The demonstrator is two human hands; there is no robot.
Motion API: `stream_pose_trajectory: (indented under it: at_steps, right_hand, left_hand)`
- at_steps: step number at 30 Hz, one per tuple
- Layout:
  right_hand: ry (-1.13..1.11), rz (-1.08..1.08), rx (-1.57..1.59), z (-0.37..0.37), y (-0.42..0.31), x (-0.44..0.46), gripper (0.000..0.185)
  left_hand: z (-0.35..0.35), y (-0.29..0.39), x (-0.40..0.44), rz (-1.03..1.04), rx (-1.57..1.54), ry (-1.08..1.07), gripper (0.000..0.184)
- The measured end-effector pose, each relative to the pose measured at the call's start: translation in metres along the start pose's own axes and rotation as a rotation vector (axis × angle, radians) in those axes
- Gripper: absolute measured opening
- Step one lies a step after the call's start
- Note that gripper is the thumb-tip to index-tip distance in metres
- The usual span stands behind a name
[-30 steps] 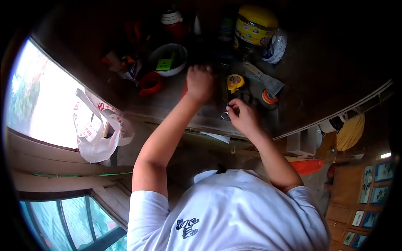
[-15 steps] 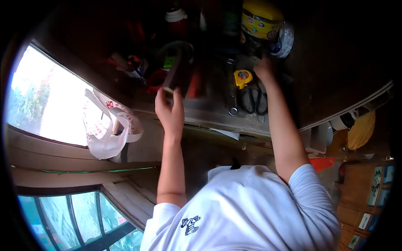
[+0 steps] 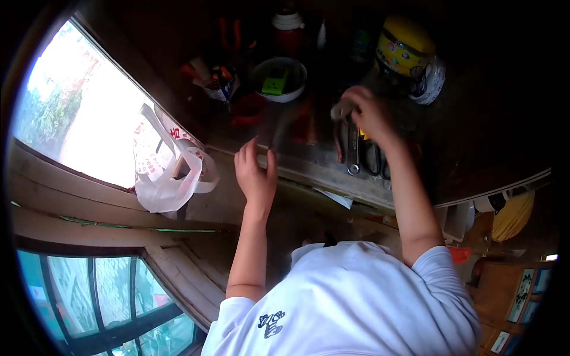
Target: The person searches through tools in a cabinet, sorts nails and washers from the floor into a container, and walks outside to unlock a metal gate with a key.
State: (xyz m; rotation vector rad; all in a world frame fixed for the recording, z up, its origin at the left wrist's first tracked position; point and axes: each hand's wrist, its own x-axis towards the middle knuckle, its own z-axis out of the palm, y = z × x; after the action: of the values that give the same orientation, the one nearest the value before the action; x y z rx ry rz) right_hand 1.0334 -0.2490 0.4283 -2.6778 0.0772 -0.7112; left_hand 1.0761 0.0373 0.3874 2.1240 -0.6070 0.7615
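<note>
My left hand (image 3: 255, 169) is at the front edge of the worktop, thumb and fingers apart around a long dark object that is blurred against the shadow. My right hand (image 3: 373, 115) is over the tools, its fingers closed on a blurred grey-brown thing (image 3: 342, 109) whose kind I cannot make out. Just below it lie a combination wrench (image 3: 354, 157), a partly covered yellow tape measure (image 3: 364, 134) and black-handled scissors (image 3: 376, 161). A white bowl (image 3: 295, 94) with a bright green item (image 3: 275, 80) in it stands beyond my left hand.
A yellow-lidded container (image 3: 406, 47) and a white tape roll (image 3: 432, 83) stand at the back right. A red flask with a white cap (image 3: 288, 22) is behind the bowl. A small box (image 3: 221, 84) lies to its left. A white plastic bag (image 3: 172, 178) hangs by the window.
My left hand has drawn down towards the worktop edge, uncovering the bowl. My right hand has come back from beside the yellow container to above the tools, with a grey-brown thing in it.
</note>
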Motion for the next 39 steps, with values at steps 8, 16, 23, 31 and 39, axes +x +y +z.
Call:
stream_pose_trajectory:
  at_steps: [8, 16, 23, 31, 39]
  right_hand:
    - [-0.098, 0.197, -0.103, 0.022, -0.055, -0.059, 0.042]
    - [0.094, 0.415, -0.135, 0.029, -0.032, -0.087, 0.041]
    - [0.239, 0.529, -0.095, 0.028, -0.037, -0.099, 0.039]
    - [0.037, 0.470, -0.271, 0.038, -0.059, -0.075, 0.034]
    - [-0.093, 0.347, -0.434, 0.026, -0.051, -0.081, 0.035]
  left_hand:
    - [0.028, -0.003, 0.002, 0.052, 0.080, -0.053, 0.037]
    - [0.033, -0.001, 0.001, 0.079, 0.041, -0.084, 0.037]
    - [0.019, -0.003, 0.004, 0.056, -0.074, -0.018, 0.043]
    - [0.006, 0.035, 0.011, 0.172, -0.198, -0.038, 0.043]
    - [0.004, 0.031, -0.001, 0.148, -0.218, -0.059, 0.042]
